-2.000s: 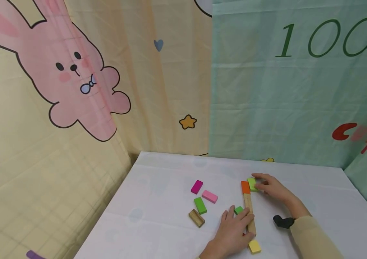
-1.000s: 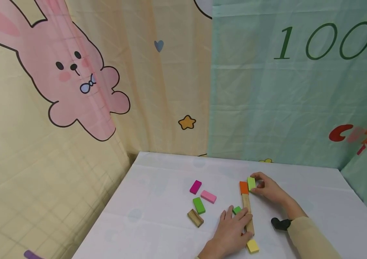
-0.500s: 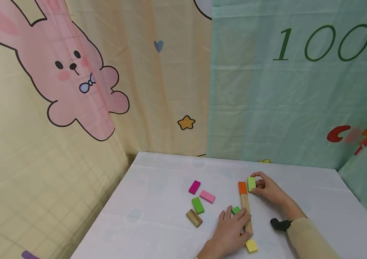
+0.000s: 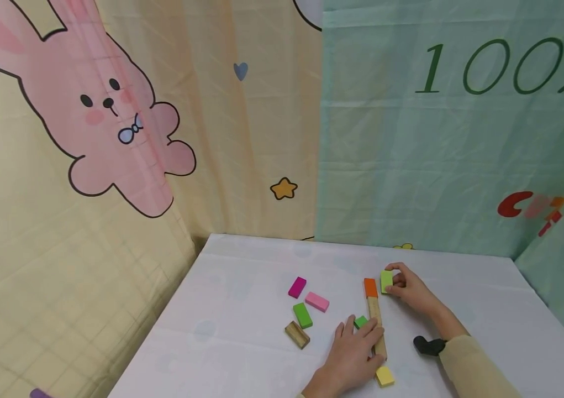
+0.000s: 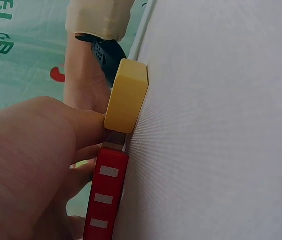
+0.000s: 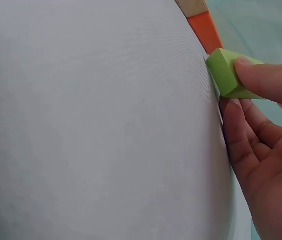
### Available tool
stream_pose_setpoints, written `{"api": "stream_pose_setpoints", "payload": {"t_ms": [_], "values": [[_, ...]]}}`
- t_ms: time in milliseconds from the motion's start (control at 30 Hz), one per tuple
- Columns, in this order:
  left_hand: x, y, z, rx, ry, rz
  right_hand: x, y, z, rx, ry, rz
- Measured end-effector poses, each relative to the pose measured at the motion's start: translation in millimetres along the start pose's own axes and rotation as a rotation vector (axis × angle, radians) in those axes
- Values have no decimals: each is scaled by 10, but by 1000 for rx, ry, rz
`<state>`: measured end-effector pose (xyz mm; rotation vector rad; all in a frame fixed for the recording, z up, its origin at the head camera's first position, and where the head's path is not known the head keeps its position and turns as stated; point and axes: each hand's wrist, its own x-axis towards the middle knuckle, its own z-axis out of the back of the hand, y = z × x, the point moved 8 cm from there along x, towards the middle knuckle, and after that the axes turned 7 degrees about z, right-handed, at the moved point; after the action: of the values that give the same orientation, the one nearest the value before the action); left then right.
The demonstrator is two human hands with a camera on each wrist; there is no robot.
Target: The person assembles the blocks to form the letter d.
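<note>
In the head view, my right hand [image 4: 408, 287] pinches a light green block [image 4: 386, 281] between thumb and fingers, close over the table. Just left of it lies an orange block [image 4: 370, 287], end to end with a long plain wooden strip [image 4: 374, 310]. My left hand [image 4: 352, 354] rests over the strip, fingers spread and fairly straight. A small green block [image 4: 360, 321] peeks out at its fingertips. Beside the thumb sits a yellow block [image 4: 385, 377]. The left wrist view shows a red block [image 5: 103, 195] with pale squares under this hand, mostly hidden in the head view.
Left of the hands lie a magenta block [image 4: 297, 287], a pink block [image 4: 317, 301], another green block [image 4: 302, 315] and a grooved wooden block [image 4: 297, 335]. A white cloth covers the table [image 4: 222, 354]. Printed curtains [image 4: 257, 132] stand behind it.
The right hand has closed thumb and fingers on the light green block and drawn it slightly away from the orange block. The left hand keeps its place; the view has shifted a little.
</note>
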<state>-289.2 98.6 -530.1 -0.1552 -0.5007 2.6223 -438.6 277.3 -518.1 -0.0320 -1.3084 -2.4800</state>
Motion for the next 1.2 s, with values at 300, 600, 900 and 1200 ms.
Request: {"api": "stream_pose_setpoints", "payload": {"t_ms": [300, 600, 900, 1200], "values": [[2, -4, 13, 7, -8, 5, 50, 14, 33, -21, -12, -69], [31, 6, -3, 5, 2, 10, 169, -9, 49, -19, -21, -81], [17, -4, 11, 19, 3, 11, 252, -15, 46, -35, -31, -113], [-6, -15, 31, 24, -25, 1, 318, -32, 14, -39, -83, -144]]}}
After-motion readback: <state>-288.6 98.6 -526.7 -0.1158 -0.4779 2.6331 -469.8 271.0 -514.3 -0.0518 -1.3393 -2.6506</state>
